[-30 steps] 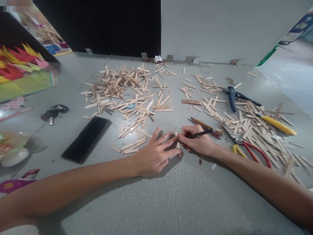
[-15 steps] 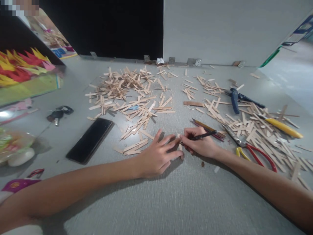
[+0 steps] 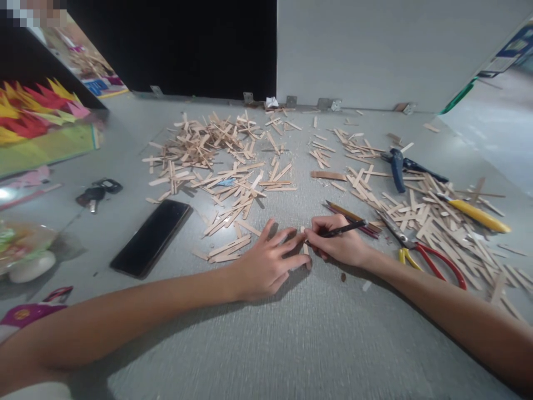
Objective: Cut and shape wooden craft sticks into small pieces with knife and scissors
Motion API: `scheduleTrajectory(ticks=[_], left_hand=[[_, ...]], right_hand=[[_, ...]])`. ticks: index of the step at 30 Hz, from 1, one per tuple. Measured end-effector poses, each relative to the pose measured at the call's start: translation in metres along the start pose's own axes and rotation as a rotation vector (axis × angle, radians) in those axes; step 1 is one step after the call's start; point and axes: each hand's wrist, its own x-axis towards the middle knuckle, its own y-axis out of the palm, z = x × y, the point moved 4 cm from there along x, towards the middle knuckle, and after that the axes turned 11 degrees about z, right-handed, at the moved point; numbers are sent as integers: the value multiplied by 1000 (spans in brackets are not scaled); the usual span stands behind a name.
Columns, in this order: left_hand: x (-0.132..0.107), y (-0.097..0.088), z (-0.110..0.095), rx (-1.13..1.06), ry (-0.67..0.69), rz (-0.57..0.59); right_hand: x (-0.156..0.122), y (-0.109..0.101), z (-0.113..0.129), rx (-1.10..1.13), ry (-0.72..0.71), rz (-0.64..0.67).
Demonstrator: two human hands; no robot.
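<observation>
With its fingers spread, my left hand (image 3: 272, 264) rests on the table, its fingertips pressing on a short wooden craft stick (image 3: 306, 250). The stick lies pointing away from me, partly covered by the fingers. My right hand (image 3: 339, 241) is closed around a dark pencil (image 3: 350, 226), whose tip is hidden near the stick's upper part. Just beyond that hand lie several coloured pencils (image 3: 352, 216). Left of my left hand sits a small group of craft sticks (image 3: 231, 248).
A heap of craft sticks (image 3: 208, 139) spreads at the back. On the right are red-and-yellow-handled pliers (image 3: 437, 261), blue-handled cutters (image 3: 397, 169), a yellow utility knife (image 3: 478, 215) and more sticks. A phone (image 3: 152, 239) and keys (image 3: 97, 191) lie at left. Upright panels (image 3: 375, 50) stand behind.
The view has shifted very slightly, so everything sits a little further left. Both hands keep nearly the same pose at the craft stick, with the pencil still in my right hand.
</observation>
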Motion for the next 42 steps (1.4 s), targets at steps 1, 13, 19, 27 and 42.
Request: scheduleTrajectory(ticks=[1, 13, 19, 27, 42], left_hand=[[0, 1, 0, 4, -7, 2], [-1, 6, 1, 34, 1, -63], [-1, 3, 0, 34, -7, -44], [-1, 3, 1, 11, -14, -19], [0, 3, 1, 10, -11, -13]], right_hand=[[0, 0, 0, -2, 0, -1], [1, 2, 0, 19, -6, 18], [1, 2, -2, 11, -8, 21], [0, 1, -1, 12, -9, 37], [0, 2, 5, 20, -35, 50]])
